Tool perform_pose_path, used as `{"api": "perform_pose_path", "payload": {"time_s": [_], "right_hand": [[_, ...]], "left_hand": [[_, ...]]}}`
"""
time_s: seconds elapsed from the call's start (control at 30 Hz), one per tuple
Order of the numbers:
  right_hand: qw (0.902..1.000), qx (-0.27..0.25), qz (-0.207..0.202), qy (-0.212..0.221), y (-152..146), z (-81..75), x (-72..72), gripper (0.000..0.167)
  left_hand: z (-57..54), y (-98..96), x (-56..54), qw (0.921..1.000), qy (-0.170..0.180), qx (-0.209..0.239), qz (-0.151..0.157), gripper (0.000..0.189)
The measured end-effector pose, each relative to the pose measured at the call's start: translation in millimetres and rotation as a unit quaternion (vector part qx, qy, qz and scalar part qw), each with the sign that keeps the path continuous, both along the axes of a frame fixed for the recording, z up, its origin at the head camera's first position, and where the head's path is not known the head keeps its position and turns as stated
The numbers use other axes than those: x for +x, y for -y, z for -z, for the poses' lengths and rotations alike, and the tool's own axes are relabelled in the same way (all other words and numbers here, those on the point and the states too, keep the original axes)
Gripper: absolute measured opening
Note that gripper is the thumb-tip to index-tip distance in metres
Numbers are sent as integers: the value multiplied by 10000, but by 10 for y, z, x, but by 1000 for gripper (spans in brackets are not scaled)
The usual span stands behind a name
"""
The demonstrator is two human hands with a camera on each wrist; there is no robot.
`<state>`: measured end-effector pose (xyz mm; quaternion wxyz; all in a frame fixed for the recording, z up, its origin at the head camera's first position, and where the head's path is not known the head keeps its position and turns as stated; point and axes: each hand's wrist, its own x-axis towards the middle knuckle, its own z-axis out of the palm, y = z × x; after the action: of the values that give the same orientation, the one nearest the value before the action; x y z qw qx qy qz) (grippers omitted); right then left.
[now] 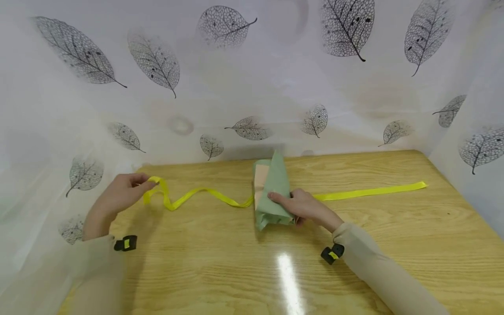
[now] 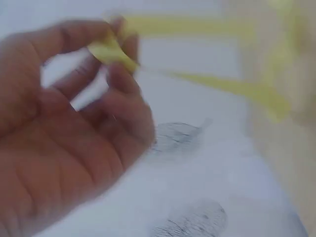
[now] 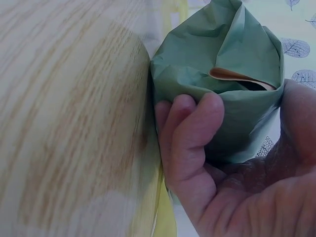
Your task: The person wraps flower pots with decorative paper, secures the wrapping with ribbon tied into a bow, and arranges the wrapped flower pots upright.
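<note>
A yellow ribbon (image 1: 366, 192) runs across the wooden table and passes beneath a green paper package (image 1: 277, 183). My left hand (image 1: 124, 194) pinches the ribbon's left end between thumb and fingertips, lifted above the tabletop; in the left wrist view the pinched ribbon (image 2: 116, 52) is blurred. From the fingers the ribbon falls in loose waves toward the package. My right hand (image 1: 305, 205) grips the package at its right side, thumb on top and fingers curled round its lower edge. The green wrapping (image 3: 217, 54) shows folds and a tan inner layer in the right wrist view.
A white cloth (image 1: 252, 92) printed with dark leaf shapes hangs behind the wood-grain table (image 1: 220, 262) and along both sides. The ribbon's free right end lies flat near the table's right side. Small black devices (image 1: 126, 243) are strapped at both wrists.
</note>
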<state>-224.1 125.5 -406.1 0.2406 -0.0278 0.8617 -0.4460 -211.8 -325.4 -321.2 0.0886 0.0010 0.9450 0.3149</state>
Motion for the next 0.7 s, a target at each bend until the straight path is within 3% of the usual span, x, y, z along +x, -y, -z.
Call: {"api": "perform_pose_path", "payload": {"time_s": [0.13,0.27,0.5,0.7], "right_hand": [[10000,21,-18,10,5,-5,0,76],[10000,12,-24,14,1,-11,3,76],[10000,27,18,-7,3,-18,7,76],[10000,49,74,-37,5,-9,7,77]], "left_hand": [[-242,-60,101,9912,-545,1198,-158,48],[-294,-197,85,9847,-960,1439,-214,49],[-142,-686,-135,9841,-879,1528,215,46],[56,-1355,-402,9717,-1132,1915,793,29]]}}
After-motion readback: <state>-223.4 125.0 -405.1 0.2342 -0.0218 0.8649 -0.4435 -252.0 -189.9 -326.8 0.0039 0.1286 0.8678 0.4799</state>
